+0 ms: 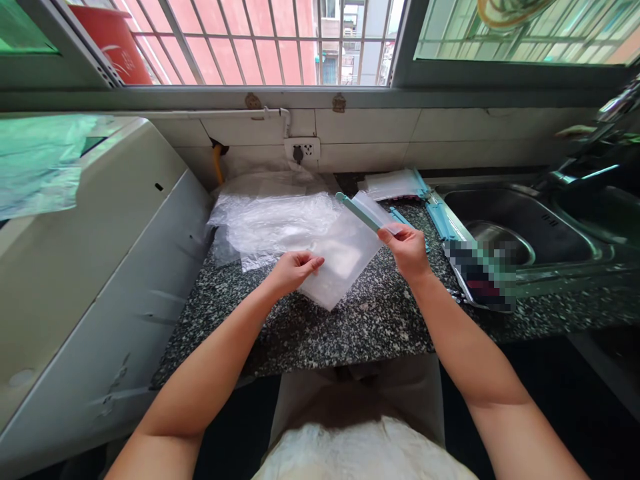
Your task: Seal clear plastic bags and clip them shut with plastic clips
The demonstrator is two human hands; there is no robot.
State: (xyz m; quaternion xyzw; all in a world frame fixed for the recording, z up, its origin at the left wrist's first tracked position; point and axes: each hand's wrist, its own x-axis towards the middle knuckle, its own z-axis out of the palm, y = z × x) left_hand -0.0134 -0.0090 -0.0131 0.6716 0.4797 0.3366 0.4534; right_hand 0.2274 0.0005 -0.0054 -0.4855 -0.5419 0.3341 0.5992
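Teal along the strip (359, 212), slanting up-left from its end pinched in right hand (410, 252), with frosted bag (353, 263) gripped lower in left hand (293, 272).

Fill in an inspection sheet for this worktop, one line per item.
Surface: speckled dark countertop, partly covered with plastic.
Job's things: translucent sleeve with a teal strip along one edge, held over the countertop.
Clutter: crumpled clear plastic behind the left hand; sleeve stack at the back; teal strips by the sink; a dark object, partly pixelated.
Grippers: bare hands; left hand pinches the sleeve's near left side, right hand grips it by the strip's end.
Cables: black plug in the wall socket; its cord cannot be made out.
Surroundings: barred window behind, sink to the right.
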